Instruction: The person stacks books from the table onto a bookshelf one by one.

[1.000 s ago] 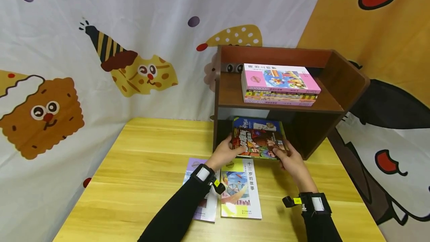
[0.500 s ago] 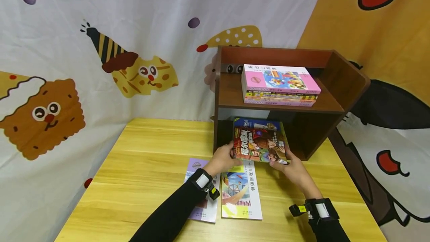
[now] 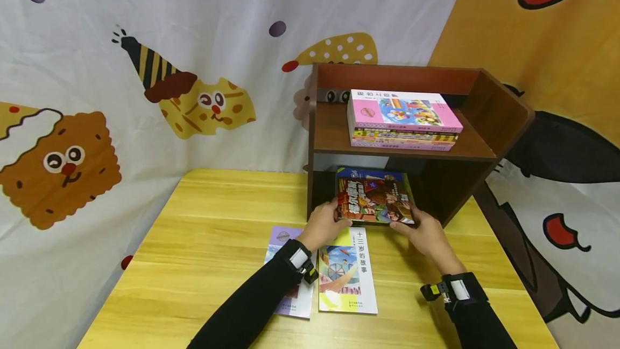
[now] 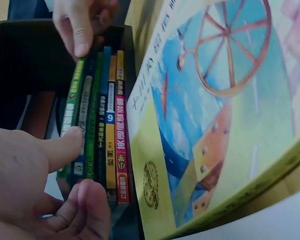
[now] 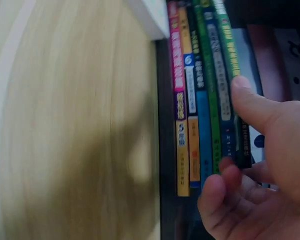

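A stack of books lies flat in the lower compartment of the brown bookshelf (image 3: 499,112). The top book (image 3: 375,198) has a dark red cover with cartoon figures; a blue-covered book (image 3: 356,172) shows behind it. My left hand (image 3: 322,225) grips the stack's left front corner, its thumb against the upper spines (image 4: 75,115) in the left wrist view. At the right front corner my right hand (image 3: 426,236) holds the stack, thumb on a green-and-yellow spine (image 5: 232,50) and fingers curled at the side. Exactly how many books each hand grips cannot be told.
On the upper shelf sits another pile of books, topped by a pink one (image 3: 407,112). Two books, one yellow-and-white (image 3: 346,279) and one purple (image 3: 297,306), lie on the wooden table (image 3: 208,263) in front, the purple partly under my left forearm.
The dark red book rose and came out toward me half a second ago; now it is lower and farther back in the compartment. Both hands moved with it and stay at its sides.
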{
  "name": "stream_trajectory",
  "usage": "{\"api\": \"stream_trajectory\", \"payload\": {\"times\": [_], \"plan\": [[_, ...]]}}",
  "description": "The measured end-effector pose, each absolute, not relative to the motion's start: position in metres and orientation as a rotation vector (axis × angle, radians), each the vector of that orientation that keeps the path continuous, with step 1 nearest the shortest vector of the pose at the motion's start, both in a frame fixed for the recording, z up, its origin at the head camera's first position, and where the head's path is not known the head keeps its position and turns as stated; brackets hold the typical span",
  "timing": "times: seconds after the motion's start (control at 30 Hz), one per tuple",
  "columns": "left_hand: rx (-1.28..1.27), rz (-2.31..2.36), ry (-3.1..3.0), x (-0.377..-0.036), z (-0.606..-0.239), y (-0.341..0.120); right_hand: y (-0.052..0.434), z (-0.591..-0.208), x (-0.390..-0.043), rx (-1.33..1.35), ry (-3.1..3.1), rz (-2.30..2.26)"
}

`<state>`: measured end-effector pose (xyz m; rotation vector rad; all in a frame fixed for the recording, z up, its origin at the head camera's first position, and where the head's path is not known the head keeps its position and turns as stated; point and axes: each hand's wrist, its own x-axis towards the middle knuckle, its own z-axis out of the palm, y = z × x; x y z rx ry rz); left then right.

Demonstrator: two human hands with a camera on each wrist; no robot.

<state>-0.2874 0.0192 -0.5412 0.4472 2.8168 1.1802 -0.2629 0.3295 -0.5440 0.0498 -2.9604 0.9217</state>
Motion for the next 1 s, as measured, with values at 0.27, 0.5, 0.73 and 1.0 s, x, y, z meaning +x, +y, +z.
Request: {"api": "stream_trajectory", "payload": {"times": [0.27, 0.5, 0.73, 1.0], "plan": [[0.408, 1.164, 2.918, -0.289, -0.538, 0.024, 0.328, -0.542, -0.273, 0.069, -2.966, 0.706], [0.422, 1.109, 3.074, -0.296, -0.542, 0.028, 0.328, -0.544, -0.287, 0.076, -3.025, 0.714], [0.382, 1.146, 3.039, -0.305, -0.542, 0.031, 0.328, -0.543, -0.293, 0.08, -3.026, 0.712], [0.374, 1.128, 3.066, -0.309, -0.543, 0.031, 0.328, -0.546, -0.3, 0.071, -3.036, 0.706]]}}
